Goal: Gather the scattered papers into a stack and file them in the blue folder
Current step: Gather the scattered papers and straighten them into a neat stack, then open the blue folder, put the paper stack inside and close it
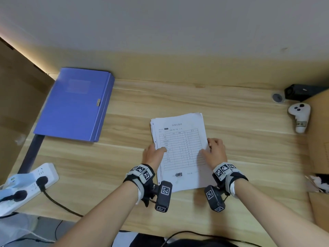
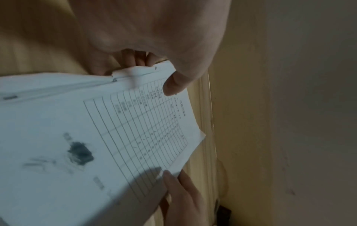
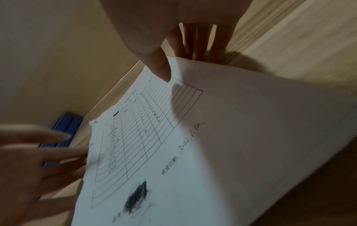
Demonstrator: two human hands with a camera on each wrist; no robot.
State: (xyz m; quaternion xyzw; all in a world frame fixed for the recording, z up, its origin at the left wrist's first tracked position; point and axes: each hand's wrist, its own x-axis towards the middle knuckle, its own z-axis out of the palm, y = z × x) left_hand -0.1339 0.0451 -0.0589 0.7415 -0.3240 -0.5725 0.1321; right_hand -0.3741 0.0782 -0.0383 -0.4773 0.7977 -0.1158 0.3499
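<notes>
A stack of white printed papers [image 1: 179, 148] lies mid-desk with a table form on top. My left hand [image 1: 158, 148] grips the stack's left edge: thumb [image 2: 170, 85] on the top sheet, fingers at the edge behind it. My right hand [image 1: 207, 148] grips the right edge the same way, its thumb [image 3: 161, 67] pressing on the paper [image 3: 212, 137]. The wrist views show the stack [image 2: 96, 137] lifted slightly at the edges. The blue folder [image 1: 74, 104] lies closed at the far left of the desk, apart from the papers; its spine [image 3: 66, 126] shows past the left hand.
A white power strip [image 1: 30, 182] with plugs sits at the desk's left front corner. A white controller [image 1: 299, 118], a black box [image 1: 302, 91] and a cardboard box [image 1: 318, 131] stand at the right. The wall runs along the back of the desk.
</notes>
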